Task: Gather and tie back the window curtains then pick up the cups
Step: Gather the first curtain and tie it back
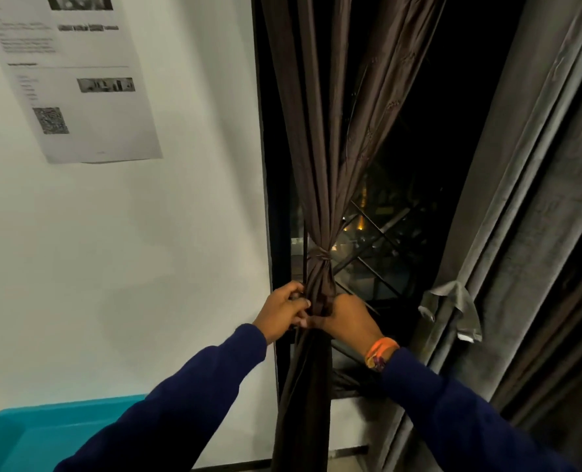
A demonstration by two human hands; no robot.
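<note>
At the centre of the frame the brown curtain (320,172) hangs bunched, a thin tie (320,255) around it. Just below, the left hand (284,313) and right hand (345,318) grip the bundle, fingers curled. The fabric looks soft, light and likely slippery; holding it under the tie seems best.

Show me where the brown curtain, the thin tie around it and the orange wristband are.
brown curtain (320,137): head view, on the gathered folds above the tie.
thin tie (320,255): head view, on the knotted band.
orange wristband (379,352): head view, at the right wrist.
</note>
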